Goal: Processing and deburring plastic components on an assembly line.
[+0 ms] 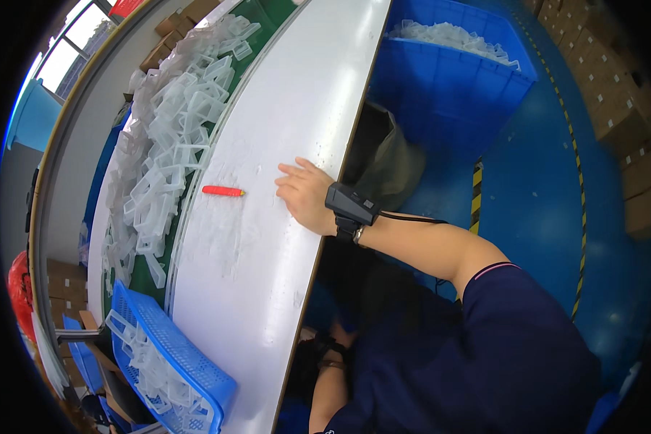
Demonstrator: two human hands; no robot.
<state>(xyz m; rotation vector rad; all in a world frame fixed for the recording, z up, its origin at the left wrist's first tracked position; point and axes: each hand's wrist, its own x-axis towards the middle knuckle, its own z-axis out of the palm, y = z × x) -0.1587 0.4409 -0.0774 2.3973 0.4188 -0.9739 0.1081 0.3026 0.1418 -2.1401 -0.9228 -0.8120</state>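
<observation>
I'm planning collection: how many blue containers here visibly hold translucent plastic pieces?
2: a perforated basket at the picture's lower left, and a deep bin at the upper right, past the edge of the white worktop. Others may be hidden.

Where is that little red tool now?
In the head view, the red tool lies left of centre on the white tabletop, between the heap of clear plastic pieces and the right hand, touching neither.
</observation>
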